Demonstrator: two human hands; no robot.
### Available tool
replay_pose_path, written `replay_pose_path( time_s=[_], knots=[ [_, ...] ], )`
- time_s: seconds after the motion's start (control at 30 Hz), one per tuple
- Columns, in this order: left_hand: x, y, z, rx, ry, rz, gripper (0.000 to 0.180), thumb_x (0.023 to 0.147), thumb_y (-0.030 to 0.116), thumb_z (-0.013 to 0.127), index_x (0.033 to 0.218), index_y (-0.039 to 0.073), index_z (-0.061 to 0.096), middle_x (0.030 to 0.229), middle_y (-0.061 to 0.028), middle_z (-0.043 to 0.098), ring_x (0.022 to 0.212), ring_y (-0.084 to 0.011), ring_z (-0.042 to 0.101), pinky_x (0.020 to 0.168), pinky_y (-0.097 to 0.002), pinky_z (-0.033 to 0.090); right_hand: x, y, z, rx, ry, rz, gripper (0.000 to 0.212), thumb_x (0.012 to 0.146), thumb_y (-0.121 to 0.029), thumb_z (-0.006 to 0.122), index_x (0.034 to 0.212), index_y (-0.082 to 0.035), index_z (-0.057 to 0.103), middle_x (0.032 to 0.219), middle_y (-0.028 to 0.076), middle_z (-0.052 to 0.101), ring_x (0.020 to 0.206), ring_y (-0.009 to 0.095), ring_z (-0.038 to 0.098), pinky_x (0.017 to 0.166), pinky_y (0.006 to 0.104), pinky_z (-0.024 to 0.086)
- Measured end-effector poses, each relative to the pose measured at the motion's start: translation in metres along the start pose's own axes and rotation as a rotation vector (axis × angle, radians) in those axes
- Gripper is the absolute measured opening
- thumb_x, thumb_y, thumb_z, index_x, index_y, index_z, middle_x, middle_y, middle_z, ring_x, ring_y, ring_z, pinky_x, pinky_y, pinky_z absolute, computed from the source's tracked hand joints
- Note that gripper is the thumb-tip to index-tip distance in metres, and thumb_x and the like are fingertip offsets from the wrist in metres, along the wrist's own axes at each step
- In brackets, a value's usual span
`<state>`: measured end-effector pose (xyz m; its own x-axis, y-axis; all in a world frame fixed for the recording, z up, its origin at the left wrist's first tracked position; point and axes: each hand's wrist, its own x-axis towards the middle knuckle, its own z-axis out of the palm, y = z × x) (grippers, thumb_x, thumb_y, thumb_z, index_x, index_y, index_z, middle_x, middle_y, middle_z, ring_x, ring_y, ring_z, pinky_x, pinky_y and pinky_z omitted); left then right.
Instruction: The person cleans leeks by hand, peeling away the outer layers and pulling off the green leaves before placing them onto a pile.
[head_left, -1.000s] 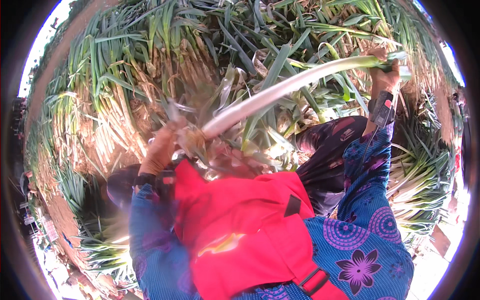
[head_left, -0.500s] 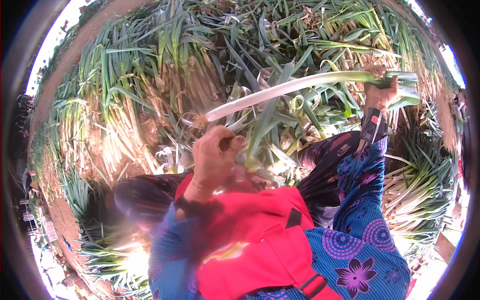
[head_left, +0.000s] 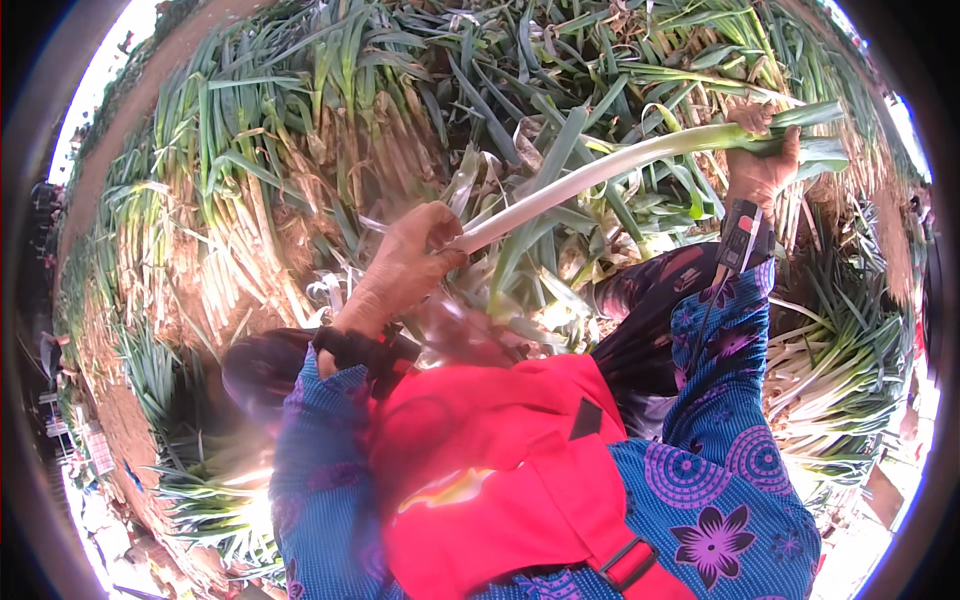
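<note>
- Across the upper left: rows of leeks [head_left: 225,255], leafy tops uppermost, pale stalks below.
- Upper centre: tangle of loose green leaves [head_left: 490,95].
- Centre to upper right: one long leek [head_left: 590,179], crossing before loose foliage. Right hand [head_left: 762,165], grip clenched round its green end; left hand [head_left: 410,245], grip closed on the pale end, fingers hiding the tip.
- Right edge: another leek heap [head_left: 825,385]; similar bundle [head_left: 215,505] lower left.
- Lower centre: red apron [head_left: 480,430], blocking the ground; dark trousers [head_left: 650,320] beside it.
</note>
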<state>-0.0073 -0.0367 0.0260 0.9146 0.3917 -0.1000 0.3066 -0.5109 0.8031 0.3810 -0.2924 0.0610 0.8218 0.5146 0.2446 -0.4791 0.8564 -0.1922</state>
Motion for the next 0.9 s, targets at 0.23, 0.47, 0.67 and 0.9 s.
replay_pose_path(
  time_s=[0.23, 0.47, 0.67, 0.9],
  knots=[
    [0.000, -0.004, 0.005, -0.083, -0.124, -0.102, 0.032, 0.073, 0.007, 0.075, 0.100, 0.004, 0.057, 0.087, -0.0021, 0.058, 0.081, -0.0135, 0.055, 0.076, -0.0295, 0.046, -0.002, 0.003, 0.008, 0.066, -0.012, 0.075, 0.040, 0.063, -0.017, 0.070, 0.088, 0.006, 0.049, 0.072, 0.008, 0.042, 0.064, 0.019, 0.040, 0.061, 0.0318, 0.035],
    [-0.002, -0.013, 0.014, -0.158, -0.190, -0.163, 0.031, 0.071, 0.007, 0.075, 0.095, 0.004, 0.055, 0.082, -0.0009, 0.057, 0.076, -0.0109, 0.054, 0.071, -0.0276, 0.047, -0.001, 0.007, 0.005, 0.053, -0.026, 0.101, 0.042, 0.065, -0.019, 0.070, 0.093, 0.006, 0.050, 0.074, 0.008, 0.044, 0.065, 0.019, 0.042, 0.061, 0.0325, 0.035],
    [-0.006, -0.021, 0.026, -0.179, -0.117, -0.153, 0.030, 0.069, 0.007, 0.076, 0.091, 0.003, 0.055, 0.078, -0.0006, 0.056, 0.072, -0.0106, 0.053, 0.067, -0.0281, 0.047, -0.001, 0.011, 0.007, 0.032, 0.122, 0.087, 0.039, 0.083, -0.037, 0.053, 0.091, 0.001, 0.049, 0.072, 0.006, 0.041, 0.063, 0.018, 0.041, 0.060, 0.0336, 0.037],
    [-0.014, -0.029, 0.035, -0.076, 0.016, -0.073, 0.035, 0.065, 0.008, 0.077, 0.089, 0.004, 0.052, 0.077, -0.0052, 0.054, 0.072, -0.0168, 0.052, 0.069, -0.0322, 0.045, -0.003, 0.022, 0.006, -0.032, 0.224, 0.089, 0.036, 0.084, -0.038, 0.052, 0.086, -0.002, 0.046, 0.072, 0.006, 0.041, 0.063, 0.018, 0.041, 0.059, 0.0338, 0.037]
  ],
)
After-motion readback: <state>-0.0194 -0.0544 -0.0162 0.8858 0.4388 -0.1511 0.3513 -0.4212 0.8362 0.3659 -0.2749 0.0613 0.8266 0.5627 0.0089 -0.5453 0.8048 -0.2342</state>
